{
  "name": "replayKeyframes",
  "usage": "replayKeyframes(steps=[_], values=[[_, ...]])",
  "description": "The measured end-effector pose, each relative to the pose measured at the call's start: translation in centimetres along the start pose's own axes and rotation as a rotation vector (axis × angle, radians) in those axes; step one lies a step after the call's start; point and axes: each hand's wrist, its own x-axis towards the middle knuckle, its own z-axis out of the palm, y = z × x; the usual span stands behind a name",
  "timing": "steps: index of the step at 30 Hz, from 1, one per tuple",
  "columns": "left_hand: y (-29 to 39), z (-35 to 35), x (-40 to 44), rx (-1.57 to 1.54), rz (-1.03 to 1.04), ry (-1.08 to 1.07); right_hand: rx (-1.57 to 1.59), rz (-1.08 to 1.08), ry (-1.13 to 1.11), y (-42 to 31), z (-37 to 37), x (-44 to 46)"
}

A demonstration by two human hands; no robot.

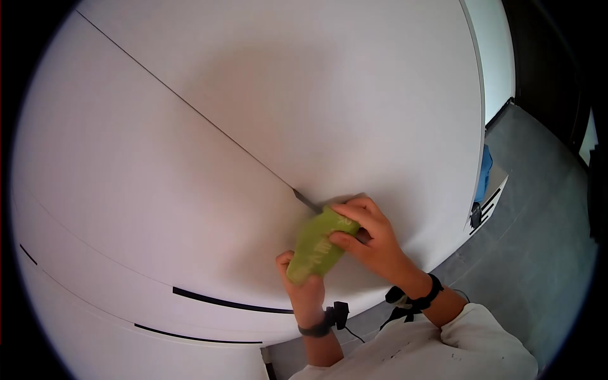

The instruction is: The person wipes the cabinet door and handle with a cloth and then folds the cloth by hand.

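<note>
A soft-looking green packet [320, 247] with pale lettering is held tilted above the white table [209, 209]. My left hand [305, 292] grips its lower end, with the thumb on the left side and the other fingers mostly hidden. At the upper right end, my right hand [375, 235] pinches the packet between thumb and fingers. The packet is slightly blurred, and its contents cannot be seen. Just beyond its upper edge, a short dark grey strip [306, 199] lies in line with the table's seam.
A thin dark seam [190, 104] runs diagonally across the table. Black slots [231, 301] mark white furniture panels at the lower left. Past the table's right edge are a blue item [485, 171], a slotted white panel [494, 199] and grey floor [538, 183].
</note>
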Motion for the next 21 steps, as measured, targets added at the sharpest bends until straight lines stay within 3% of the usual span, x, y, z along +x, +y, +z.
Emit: replayKeyframes(steps=[4,8,12,14,19,21], values=[[2.6,2.4,0.2,0.011,0.069,0.069,-0.092,-0.074,-0.038,-0.7,-0.1,1.0],[4.0,4.3,0.3,0.018,0.178,0.065,0.018,-0.049,-0.055,-2.1,0.2,2.6],[1.8,2.4,-0.8,0.044,-0.042,0.033,-0.053,0.031,-0.053,1.5,-1.0,-0.4],[0.7,1.0,-1.3,0.236,-0.23,-0.011,-0.106,0.126,-0.04,2.0,-1.3,-1.9],[4.3,2.6,-0.4,0.257,-0.123,-0.01,0.114,0.185,-0.002,-0.6,0.1,1.0],[3.9,3.4,-0.2,0.153,-0.071,-0.027,0.166,-0.061,-0.004,-1.7,-0.2,2.2]])
